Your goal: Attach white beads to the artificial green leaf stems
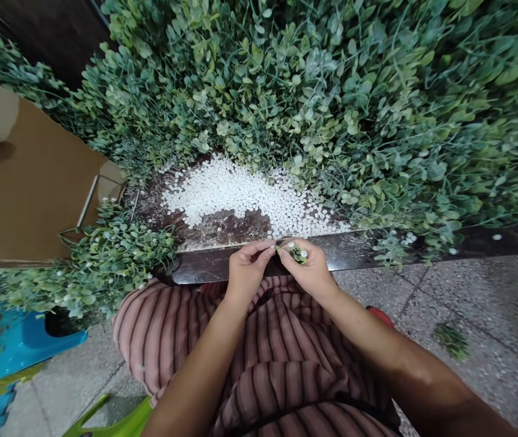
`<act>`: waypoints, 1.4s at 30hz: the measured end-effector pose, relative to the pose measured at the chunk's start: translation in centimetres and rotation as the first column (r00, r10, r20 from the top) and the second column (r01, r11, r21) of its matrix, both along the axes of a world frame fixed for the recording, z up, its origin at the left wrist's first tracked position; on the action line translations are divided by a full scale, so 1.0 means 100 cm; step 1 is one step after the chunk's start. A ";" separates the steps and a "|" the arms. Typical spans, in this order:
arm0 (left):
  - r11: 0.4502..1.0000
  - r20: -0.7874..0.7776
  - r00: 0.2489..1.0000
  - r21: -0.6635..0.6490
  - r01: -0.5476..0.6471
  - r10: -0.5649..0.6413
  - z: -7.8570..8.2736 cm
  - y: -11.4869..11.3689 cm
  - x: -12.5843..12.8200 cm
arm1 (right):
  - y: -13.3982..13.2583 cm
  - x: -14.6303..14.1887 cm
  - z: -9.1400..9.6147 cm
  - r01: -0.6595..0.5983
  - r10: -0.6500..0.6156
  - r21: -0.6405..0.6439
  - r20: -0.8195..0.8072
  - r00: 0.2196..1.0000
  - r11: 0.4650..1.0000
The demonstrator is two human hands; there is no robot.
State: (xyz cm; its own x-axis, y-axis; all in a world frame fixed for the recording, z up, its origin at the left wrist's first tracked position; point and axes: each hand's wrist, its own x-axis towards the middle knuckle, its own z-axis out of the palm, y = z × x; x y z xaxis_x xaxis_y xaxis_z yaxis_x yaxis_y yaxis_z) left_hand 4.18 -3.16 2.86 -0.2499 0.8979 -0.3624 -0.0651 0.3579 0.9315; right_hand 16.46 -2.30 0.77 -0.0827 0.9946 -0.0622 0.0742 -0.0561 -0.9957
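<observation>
My right hand [310, 267] is closed around a small artificial leaf sprig [298, 254], with white round caps showing among its green leaves. Facing it, my left hand [250, 264] pinches with thumb and forefinger at the sprig's tip; whatever sits between those fingertips is too small to make out. Both hands meet over the near edge of a dark table [208, 264], above my lap. Just beyond them, a loose spread of tiny white caps [231, 191] lies on the tabletop.
A large heap of artificial greenery [286, 91] covers the back and right of the table. At left stands a cardboard box [31, 182], with more leafy sprigs [122, 249] beside it. A blue plastic stool [22, 340] and a green plastic piece [117, 419] are low on the left.
</observation>
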 end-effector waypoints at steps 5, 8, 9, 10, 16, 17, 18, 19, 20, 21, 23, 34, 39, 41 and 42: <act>0.999 0.026 0.999 -0.006 0.035 -0.035 0.001 0.000 -0.003 | 0.001 -0.002 0.000 -0.020 0.020 -0.038 -0.006 1.000 0.999; 0.999 0.090 0.996 -0.039 0.033 -0.029 0.001 0.002 -0.002 | 0.003 -0.001 -0.001 -0.028 0.022 -0.122 -0.047 0.999 0.992; 0.998 0.113 0.993 -0.048 0.031 -0.025 0.001 0.002 -0.002 | 0.004 -0.001 -0.001 -0.027 0.019 -0.141 -0.060 0.998 0.990; 0.998 0.134 0.991 -0.051 0.030 -0.022 0.001 0.003 -0.001 | 0.005 -0.001 -0.001 -0.024 0.014 -0.154 -0.070 0.997 0.988; 0.998 0.160 0.986 -0.033 0.060 -0.054 0.004 0.006 0.002 | 0.005 -0.002 0.001 -0.013 0.000 -0.168 -0.076 0.997 0.986; 0.997 0.153 0.986 -0.034 0.070 -0.064 0.004 0.006 0.002 | 0.005 -0.002 0.001 -0.013 0.001 -0.165 -0.075 0.997 0.986; 0.996 0.147 0.987 -0.034 0.077 -0.071 0.005 0.006 0.002 | 0.004 -0.002 0.001 -0.014 0.001 -0.162 -0.075 0.997 0.987; 0.996 0.143 0.987 -0.034 0.082 -0.076 0.006 0.007 0.002 | 0.004 -0.002 0.002 -0.014 0.001 -0.161 -0.078 0.997 0.987; 0.996 0.144 0.987 -0.035 0.083 -0.077 0.006 0.007 0.001 | 0.004 -0.002 0.002 -0.013 -0.001 -0.162 -0.082 0.997 0.987; 0.996 0.149 0.986 -0.037 0.082 -0.075 0.006 0.006 0.001 | 0.004 -0.001 0.003 -0.013 -0.001 -0.166 -0.087 0.996 0.986; 0.996 0.177 0.982 -0.052 0.072 -0.062 0.004 0.005 0.000 | 0.003 0.000 0.003 -0.020 0.003 -0.179 -0.092 0.996 0.984; 0.985 0.444 0.894 -0.173 0.026 0.055 -0.003 0.001 0.001 | -0.001 0.006 0.004 -0.055 0.052 -0.080 -0.036 0.998 0.995; 0.984 0.474 0.879 -0.174 0.037 0.051 -0.004 0.000 0.003 | -0.002 0.008 0.002 -0.042 0.042 -0.085 -0.007 0.999 0.995; 0.985 0.467 0.883 -0.166 0.042 0.041 -0.004 0.001 0.004 | -0.002 0.008 0.001 -0.044 0.044 -0.085 -0.006 0.999 0.995; 0.986 0.462 0.886 -0.162 0.044 0.036 -0.004 0.001 0.004 | -0.002 0.008 0.001 -0.044 0.044 -0.085 -0.006 0.999 0.995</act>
State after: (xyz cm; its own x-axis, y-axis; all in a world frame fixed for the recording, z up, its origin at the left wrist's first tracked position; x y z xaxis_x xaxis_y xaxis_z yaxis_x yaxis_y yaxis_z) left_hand 4.60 -3.10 2.46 -0.0146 0.8169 -0.5765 -0.4712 0.5029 0.7246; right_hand 17.29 -2.52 0.86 -0.1269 0.9812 -0.1457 0.0741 -0.1371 -0.9878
